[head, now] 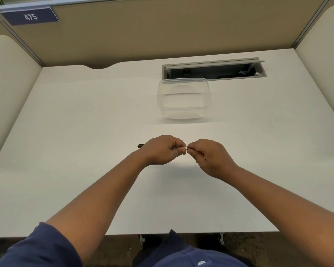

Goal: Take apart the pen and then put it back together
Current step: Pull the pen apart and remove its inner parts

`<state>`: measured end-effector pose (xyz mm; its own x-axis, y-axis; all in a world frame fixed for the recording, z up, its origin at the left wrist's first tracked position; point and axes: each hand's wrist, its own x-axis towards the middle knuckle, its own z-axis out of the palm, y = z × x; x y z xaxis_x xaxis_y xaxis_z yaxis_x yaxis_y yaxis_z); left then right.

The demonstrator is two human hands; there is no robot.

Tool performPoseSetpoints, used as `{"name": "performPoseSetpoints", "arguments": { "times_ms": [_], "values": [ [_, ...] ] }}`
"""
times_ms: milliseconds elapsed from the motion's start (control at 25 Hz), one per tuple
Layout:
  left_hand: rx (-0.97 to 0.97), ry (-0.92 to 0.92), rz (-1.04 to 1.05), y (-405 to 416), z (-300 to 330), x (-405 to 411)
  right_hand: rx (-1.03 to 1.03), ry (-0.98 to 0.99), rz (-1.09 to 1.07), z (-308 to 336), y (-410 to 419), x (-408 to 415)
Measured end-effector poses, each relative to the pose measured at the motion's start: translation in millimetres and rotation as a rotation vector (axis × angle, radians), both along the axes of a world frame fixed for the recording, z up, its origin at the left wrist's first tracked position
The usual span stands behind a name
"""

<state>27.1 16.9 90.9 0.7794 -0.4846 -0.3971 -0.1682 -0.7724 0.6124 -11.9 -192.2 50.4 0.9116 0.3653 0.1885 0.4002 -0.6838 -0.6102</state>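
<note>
Head view: both hands meet just above the white desk [66, 170], near its front edge. Left hand [162, 149] is curled round the pen [140, 145], whose dark end pokes out to the left. Right hand [208, 157] pinches a small part at the pen's other end. Whether parts are separating or joining, cannot tell. Best kept in line with the pen, twisting gently, left grip firm; clear box [183, 99] sits behind
</note>
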Motion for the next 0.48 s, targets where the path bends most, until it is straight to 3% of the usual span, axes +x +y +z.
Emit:
{"name": "performPoseSetpoints", "arguments": {
  "times_ms": [80,160,240,480],
  "values": [
    [0.030,-0.070,-0.011,0,-2,-2,0.208,0.463,-0.104,12,5,3],
    [0.014,-0.098,-0.028,1,-4,-3,0.389,0.796,-0.172,21,8,5],
    [0.005,-0.116,-0.056,0,-5,-3,0.463,0.927,-0.189,25,8,7],
    [-0.008,-0.308,-0.076,-6,-13,-10,0.495,1.043,-0.205,28,8,11]
  ]
}}
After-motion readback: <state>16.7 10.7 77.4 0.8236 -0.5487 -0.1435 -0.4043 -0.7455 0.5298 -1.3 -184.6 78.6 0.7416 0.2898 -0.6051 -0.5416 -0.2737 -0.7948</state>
